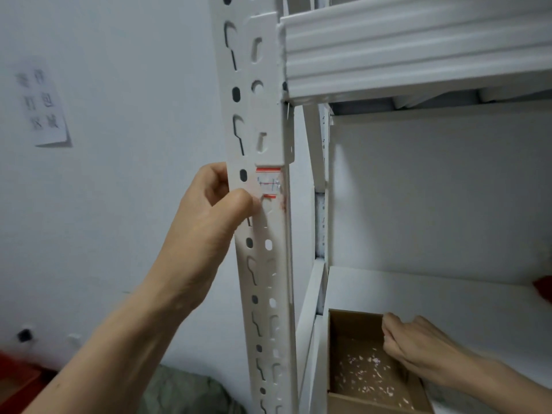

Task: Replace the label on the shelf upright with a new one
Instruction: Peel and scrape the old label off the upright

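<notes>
Left hand (206,210) pinching vertical upright (263,279) at label (268,183)

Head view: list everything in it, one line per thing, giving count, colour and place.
shelf upright: one, white, slotted, centre, running top to bottom
label: one, white with red stripes, on the upright at mid height
shelf beam: one, white, upper right
shelf board: one, white, lower right
cardboard box: one, brown, open, on the board
paper scraps: many, white, inside the box
wall notice: one, white with dark characters, upper left
red thing: one, right edge, cut off
left hand: grips the upright, thumb at the label's left edge
right hand: over the box, fingers curled
</notes>
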